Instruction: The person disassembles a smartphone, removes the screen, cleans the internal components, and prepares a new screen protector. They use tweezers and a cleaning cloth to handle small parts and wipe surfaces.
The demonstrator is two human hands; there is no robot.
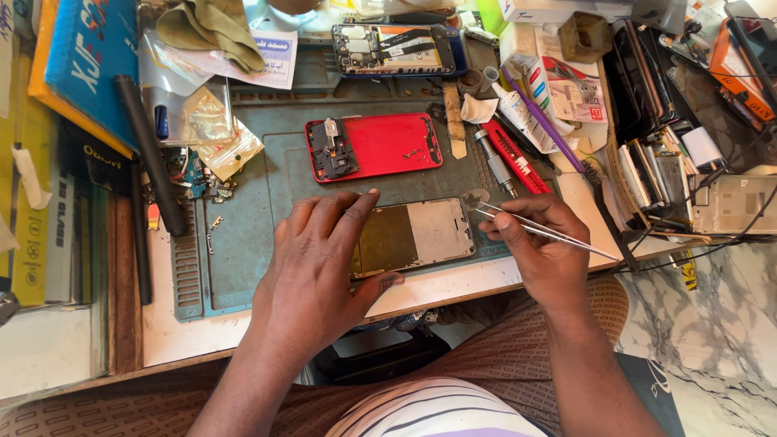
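Your left hand (312, 271) pins the opened grey-and-gold phone frame (413, 235) flat on the teal tabletop mat (259, 202), right hand (538, 243) pinching slim silver tweezers (550, 232) at its corner—keep the tips low and steady.

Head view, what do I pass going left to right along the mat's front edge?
Left hand → bare phone frame → tweezers in right hand.
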